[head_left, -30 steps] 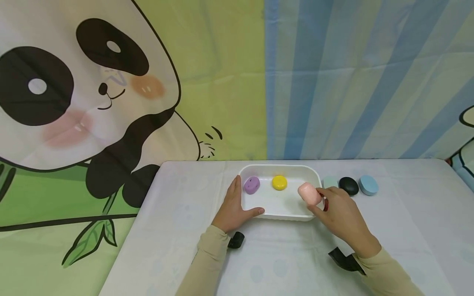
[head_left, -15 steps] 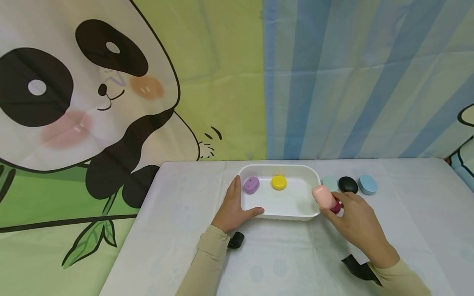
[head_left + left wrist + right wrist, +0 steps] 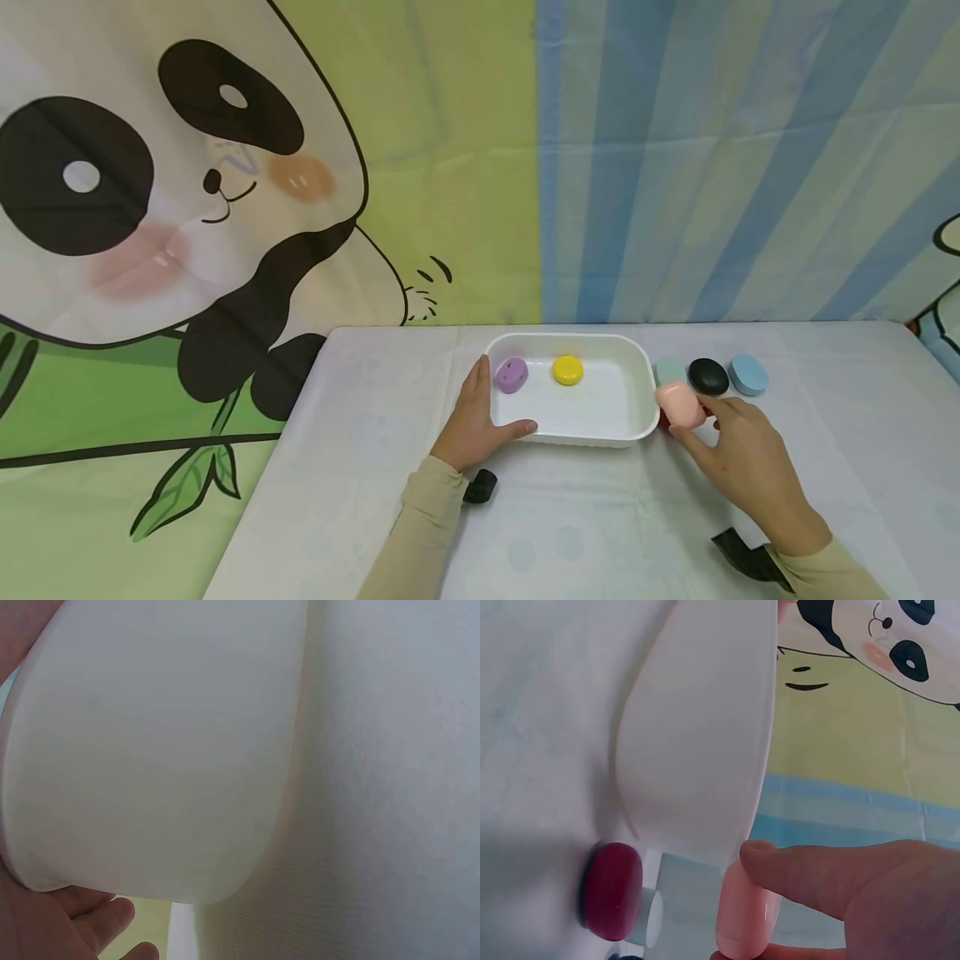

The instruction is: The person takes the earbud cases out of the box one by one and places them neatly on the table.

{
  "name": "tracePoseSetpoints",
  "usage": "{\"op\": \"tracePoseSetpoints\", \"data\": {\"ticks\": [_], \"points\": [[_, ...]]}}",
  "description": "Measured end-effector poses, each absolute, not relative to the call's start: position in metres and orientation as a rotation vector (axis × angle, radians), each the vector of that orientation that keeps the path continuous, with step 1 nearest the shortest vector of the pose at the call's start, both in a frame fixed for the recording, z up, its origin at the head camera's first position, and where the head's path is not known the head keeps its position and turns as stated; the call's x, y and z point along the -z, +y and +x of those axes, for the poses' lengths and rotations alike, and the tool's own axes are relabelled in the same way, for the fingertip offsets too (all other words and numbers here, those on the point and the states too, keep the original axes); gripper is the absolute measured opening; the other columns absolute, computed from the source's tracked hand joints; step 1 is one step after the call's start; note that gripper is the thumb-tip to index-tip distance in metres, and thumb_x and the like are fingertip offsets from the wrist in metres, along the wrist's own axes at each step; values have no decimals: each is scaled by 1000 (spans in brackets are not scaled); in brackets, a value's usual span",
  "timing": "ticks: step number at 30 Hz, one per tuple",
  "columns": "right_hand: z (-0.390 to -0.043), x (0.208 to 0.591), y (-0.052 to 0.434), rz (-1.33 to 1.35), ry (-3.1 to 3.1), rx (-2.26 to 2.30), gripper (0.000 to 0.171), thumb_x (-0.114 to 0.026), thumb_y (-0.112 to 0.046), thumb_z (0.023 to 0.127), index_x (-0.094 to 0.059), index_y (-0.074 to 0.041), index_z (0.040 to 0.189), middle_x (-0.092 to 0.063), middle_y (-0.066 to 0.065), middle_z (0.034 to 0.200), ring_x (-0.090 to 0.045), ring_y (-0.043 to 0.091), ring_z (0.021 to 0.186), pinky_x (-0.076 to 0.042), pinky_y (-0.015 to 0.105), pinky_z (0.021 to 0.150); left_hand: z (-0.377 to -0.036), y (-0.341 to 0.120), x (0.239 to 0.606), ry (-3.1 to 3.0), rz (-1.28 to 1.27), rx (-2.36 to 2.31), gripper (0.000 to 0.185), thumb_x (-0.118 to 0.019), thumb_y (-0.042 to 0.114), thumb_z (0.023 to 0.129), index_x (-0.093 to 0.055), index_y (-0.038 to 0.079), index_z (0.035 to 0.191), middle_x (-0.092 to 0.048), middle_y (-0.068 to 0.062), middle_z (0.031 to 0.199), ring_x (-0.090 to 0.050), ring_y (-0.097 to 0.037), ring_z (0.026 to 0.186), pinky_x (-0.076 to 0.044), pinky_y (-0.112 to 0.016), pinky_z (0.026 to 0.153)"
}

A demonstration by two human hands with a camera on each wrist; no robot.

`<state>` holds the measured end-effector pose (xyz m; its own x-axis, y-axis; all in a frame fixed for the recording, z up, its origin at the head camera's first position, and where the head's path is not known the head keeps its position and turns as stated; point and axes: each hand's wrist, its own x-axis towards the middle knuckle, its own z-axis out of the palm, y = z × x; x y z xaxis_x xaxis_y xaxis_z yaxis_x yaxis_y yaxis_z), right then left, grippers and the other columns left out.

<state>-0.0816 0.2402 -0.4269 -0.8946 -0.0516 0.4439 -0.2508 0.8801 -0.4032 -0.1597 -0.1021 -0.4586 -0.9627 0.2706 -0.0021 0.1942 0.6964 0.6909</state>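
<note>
My left hand (image 3: 475, 421) grips the left end of a white plastic tray (image 3: 641, 379), thumb over the near rim and fingers along the left wall. In the left wrist view the tray wall (image 3: 165, 750) fills the middle, with fingertips below it. My right hand (image 3: 750, 454) pinches a smooth, rounded pink block (image 3: 681, 405) between thumb and fingers, just outside the tray's right end. In the right wrist view a dark red rounded piece (image 3: 613, 891) rests on the table beside the pink block (image 3: 742, 911); the head view mostly hides it.
Inside the tray lie a purple rounded piece (image 3: 512, 376) and a yellow one (image 3: 567, 370). Right of the tray sit a pale green piece (image 3: 669, 370), a black one (image 3: 708, 377) and a light blue one (image 3: 747, 375). A printed panda curtain (image 3: 450, 167) hangs behind the white-covered table (image 3: 585, 533).
My right hand has carried the pink block rightward, from over the tray's right end to outside its rim. The left hand and the tray have stayed in place.
</note>
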Motion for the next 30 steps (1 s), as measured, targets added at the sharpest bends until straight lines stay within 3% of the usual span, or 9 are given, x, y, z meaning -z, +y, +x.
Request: {"op": "tracePoseSetpoints", "data": {"ticks": [8,20,30], "points": [[-75,435,251,92,-2704,-620,49,-83,-21,78,-68,13,109,-67,27,93,-59,35,77,-49,51,60,-159,-101,457,2785,380,-1123,130,-79,63,76,0,7,162,-4,-16,168,-11,-28,153,-22,-46,121],[-75,446,263,42,-2675,-617,47,-82,-19,76,-67,16,105,-66,33,94,-59,49,86,-47,61,69,-161,-101,460,2794,377,-1083,130,-78,66,76,2,8,162,-3,-14,169,-9,-25,154,-21,-43,121],[-79,456,273,7,-2695,-557,47,-83,-20,75,-67,18,98,-63,34,84,-58,49,75,-46,63,64,-160,-103,460,2792,368,-1095,130,-78,65,76,2,8,162,-3,-14,169,-11,-25,153,-21,-44,121]]}}
